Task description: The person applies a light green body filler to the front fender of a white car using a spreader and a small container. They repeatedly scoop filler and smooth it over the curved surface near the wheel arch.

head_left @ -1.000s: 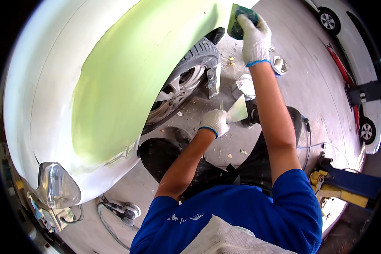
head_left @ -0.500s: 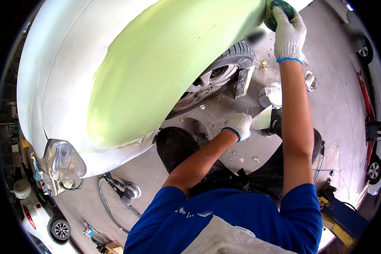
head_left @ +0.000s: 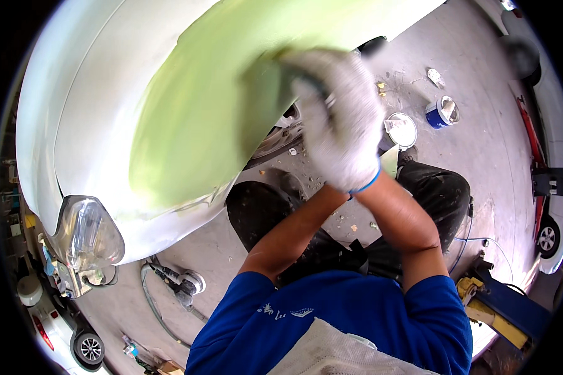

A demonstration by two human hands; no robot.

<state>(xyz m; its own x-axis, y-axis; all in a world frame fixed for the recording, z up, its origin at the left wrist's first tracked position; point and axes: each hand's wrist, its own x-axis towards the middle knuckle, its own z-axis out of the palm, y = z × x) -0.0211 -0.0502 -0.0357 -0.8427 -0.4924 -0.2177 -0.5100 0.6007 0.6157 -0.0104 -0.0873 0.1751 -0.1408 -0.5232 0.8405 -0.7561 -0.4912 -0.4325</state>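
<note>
**Gloved hands at green-coated car fender**

Right hand (head_left: 347,125): white knit glove with blue cuff, motion-blurred, pressed against the lower edge of the green patch; grip closed over a dark sanding block (head_left: 306,72), only a sliver showing at 11 o'clock of the glove.
Left hand: hidden behind the right glove; forearm rising from 6 o'clock; grip cannot be told.
Fender (head_left: 187,106): white panel, wide pale-green filler coat, filling the upper left; headlight (head_left: 84,234) at 8 o'clock.
Wheel: partly seen under the arch, just at 9 o'clock of the glove.
Floor, grey concrete (head_left: 481,162): open white can (head_left: 400,130) at 3 o'clock of the glove; blue can (head_left: 443,111) just beyond it; power sander with hose (head_left: 184,286) at 7 o'clock.
Yellow-and-blue jack (head_left: 503,309) at 4 o'clock.
</note>
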